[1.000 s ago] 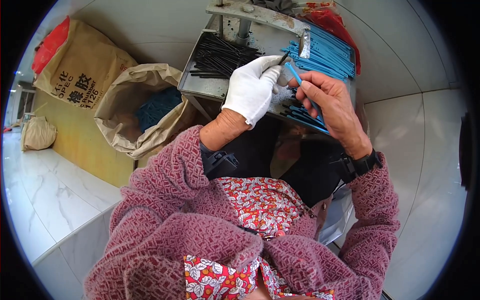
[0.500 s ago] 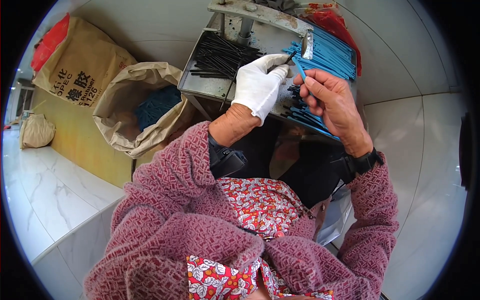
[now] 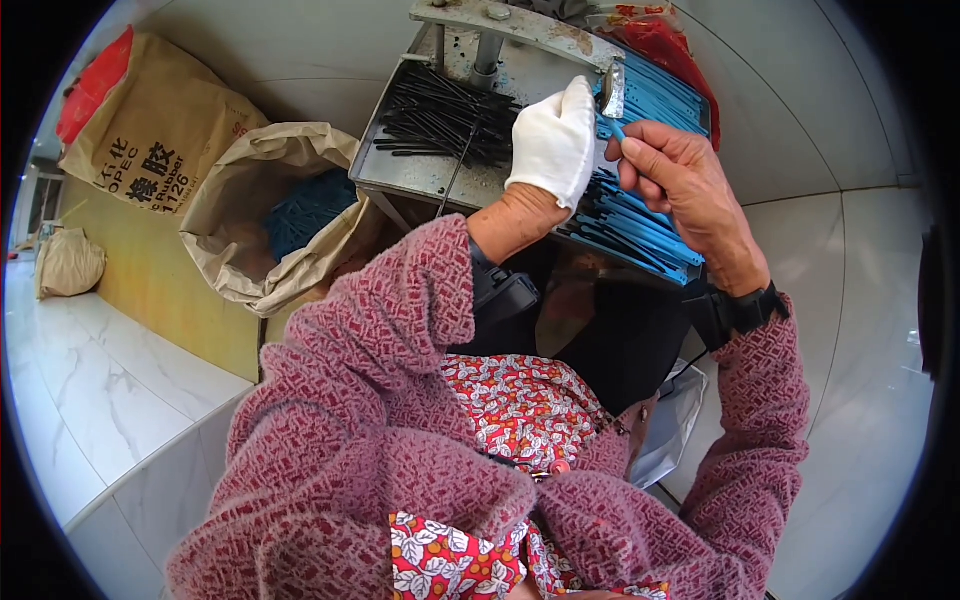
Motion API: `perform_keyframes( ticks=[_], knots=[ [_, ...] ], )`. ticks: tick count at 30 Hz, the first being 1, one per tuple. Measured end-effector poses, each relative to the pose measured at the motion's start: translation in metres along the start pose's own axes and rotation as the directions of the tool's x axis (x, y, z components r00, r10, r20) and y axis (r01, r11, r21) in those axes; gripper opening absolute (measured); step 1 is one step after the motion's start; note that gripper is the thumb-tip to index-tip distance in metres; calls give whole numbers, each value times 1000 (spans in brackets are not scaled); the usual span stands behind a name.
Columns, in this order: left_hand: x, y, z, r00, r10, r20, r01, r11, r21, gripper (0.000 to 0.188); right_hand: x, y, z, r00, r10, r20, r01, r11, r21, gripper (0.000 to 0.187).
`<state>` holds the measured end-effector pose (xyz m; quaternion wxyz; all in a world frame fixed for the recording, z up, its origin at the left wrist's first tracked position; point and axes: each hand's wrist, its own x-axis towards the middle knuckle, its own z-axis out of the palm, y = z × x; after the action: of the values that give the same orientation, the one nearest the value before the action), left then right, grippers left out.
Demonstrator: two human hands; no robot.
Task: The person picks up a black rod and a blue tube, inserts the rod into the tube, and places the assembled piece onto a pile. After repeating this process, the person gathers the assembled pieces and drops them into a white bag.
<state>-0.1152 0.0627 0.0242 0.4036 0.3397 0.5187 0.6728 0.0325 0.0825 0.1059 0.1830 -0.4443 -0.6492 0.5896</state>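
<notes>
My left hand (image 3: 553,145), in a white glove, is raised beside the hanging end of a metal arm (image 3: 540,32). Its fingers are curled, and whatever lies in them is hidden behind the glove. Between thumb and fingers, my bare right hand (image 3: 682,185) pinches a thin blue strip (image 3: 615,129), whose tip points up toward that metal end. Left of the glove lies a pile of thin black sticks (image 3: 432,112) on a metal tray table (image 3: 405,172). Long blue strips (image 3: 665,100) are heaped behind my right hand. Nearer me, blue-and-black strips (image 3: 628,230) lie bunched below both hands.
An open paper sack (image 3: 222,240) with blue pieces (image 3: 308,212) inside stands left of the table. Behind it leans a printed brown sack (image 3: 190,105) with a red bag on top. A metal post (image 3: 488,60) rises from the tray. Tiled walls flank the right side.
My gloved left hand has moved right and slightly up to the metal arm's end. The black stick tip seen in its fingers is now out of sight. My right hand has shifted slightly right.
</notes>
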Motion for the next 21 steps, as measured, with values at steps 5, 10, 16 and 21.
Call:
perform_keyframes(
  ticks=[5,10,16,21],
  knots=[
    [-1,2,-2,1000,21,1,-21,999,-37,48,2,0,1,1000,12,-1,-12,1000,-10,20],
    [-8,13,-14,991,-120,67,132,965,-228,44,8,6,11,999,40,20,-39,998,-42,20],
    [-28,6,-17,974,226,21,-227,967,114,38,6,11,38,975,13,-221,43,968,246,21],
    [-47,36,-57,885,429,182,-432,610,664,20,-1,14,22,996,66,-59,-41,939,343,19]
  ],
)
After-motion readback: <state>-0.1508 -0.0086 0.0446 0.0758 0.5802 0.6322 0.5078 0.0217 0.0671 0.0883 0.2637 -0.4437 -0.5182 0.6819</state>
